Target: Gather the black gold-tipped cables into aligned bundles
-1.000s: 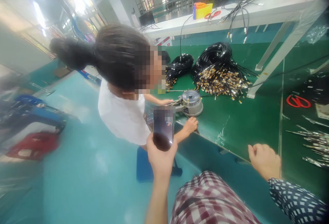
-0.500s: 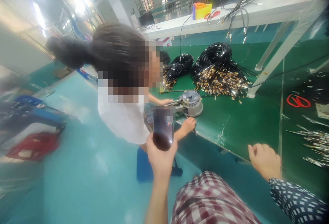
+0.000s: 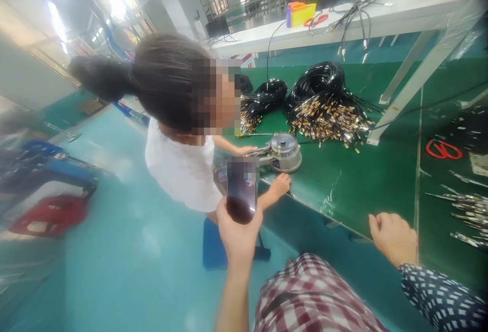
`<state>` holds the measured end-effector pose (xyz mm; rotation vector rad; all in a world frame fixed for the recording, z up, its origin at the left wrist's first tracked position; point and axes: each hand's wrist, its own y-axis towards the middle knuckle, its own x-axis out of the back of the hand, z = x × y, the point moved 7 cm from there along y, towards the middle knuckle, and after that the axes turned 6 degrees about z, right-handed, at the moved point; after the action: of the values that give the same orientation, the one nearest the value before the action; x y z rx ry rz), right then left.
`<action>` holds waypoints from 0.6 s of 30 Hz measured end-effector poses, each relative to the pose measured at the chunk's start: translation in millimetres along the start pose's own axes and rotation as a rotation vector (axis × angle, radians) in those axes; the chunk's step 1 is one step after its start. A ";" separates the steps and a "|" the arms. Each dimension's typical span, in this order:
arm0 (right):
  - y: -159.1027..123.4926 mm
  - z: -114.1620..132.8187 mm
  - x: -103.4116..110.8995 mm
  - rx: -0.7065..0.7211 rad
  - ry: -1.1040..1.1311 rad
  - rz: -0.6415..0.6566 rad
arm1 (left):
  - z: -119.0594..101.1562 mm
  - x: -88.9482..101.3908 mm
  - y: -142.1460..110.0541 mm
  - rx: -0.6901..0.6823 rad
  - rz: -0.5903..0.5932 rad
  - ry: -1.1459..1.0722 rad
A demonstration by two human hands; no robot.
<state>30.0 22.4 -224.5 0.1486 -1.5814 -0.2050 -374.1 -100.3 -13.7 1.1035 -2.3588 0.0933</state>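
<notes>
Upright in my left hand (image 3: 239, 235) is a dark smartphone (image 3: 242, 194), gripped between thumb and fingers; the fingers behind it are hidden. My right hand (image 3: 394, 238), coming from a dark patterned sleeve, rests palm down on the front edge of the green tabletop (image 3: 358, 184). Its thumb stands apart from loosely bent fingers; the fingertips are hidden and nothing shows in them. Beyond the phone sits a round grey machine (image 3: 284, 153) with a dark disc on top. A co-worker's hand (image 3: 279, 186) lies at the table edge beside it; the other (image 3: 246, 150) is at its far-left side.
A co-worker in a white shirt (image 3: 181, 169) sits at left on a blue stool (image 3: 214, 245). Behind the machine lie coiled black cables (image 3: 318, 80) with gold connectors. A white shelf (image 3: 263, 42) holds a yellow box (image 3: 303, 16). Metal-tipped pieces (image 3: 473, 210) lie at right.
</notes>
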 end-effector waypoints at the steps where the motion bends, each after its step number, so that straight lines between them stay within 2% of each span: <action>1: -0.1 0.0 -0.3 -0.001 -0.004 0.002 | 0.1 -0.2 0.4 -0.003 0.005 -0.003; 18: 0.4 -0.7 -3.1 -0.019 -0.005 0.045 | 1.0 -1.2 4.3 -0.001 0.009 0.010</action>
<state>30.8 23.5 -227.4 0.0979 -1.5858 -0.1856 -377.1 -96.9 -14.5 1.0895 -2.3547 0.1013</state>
